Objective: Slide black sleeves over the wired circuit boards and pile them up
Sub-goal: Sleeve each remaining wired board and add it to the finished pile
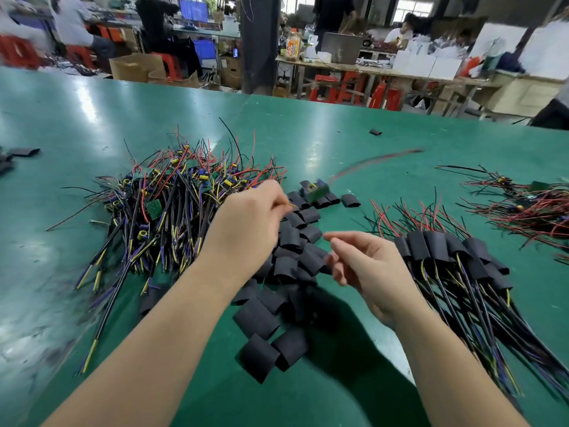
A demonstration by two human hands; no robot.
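Handling: small green wired circuit board (318, 191), centre frame, likely light, leads limp; pinched by leads in left hand (252, 220); right hand (366, 269) loosely spread, empty. Firmer hold at board edge.

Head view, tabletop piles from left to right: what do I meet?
Stray sleeves at the edge → bare wired boards → loose sleeves → sleeved boards → red-wire tangle. Left out: the left hand and its pinched board, overlapping the middle.

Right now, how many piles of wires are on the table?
3: a bare pile at left, a sleeved pile beside the right hand, a far pile at the right edge. More may lie outside the view.
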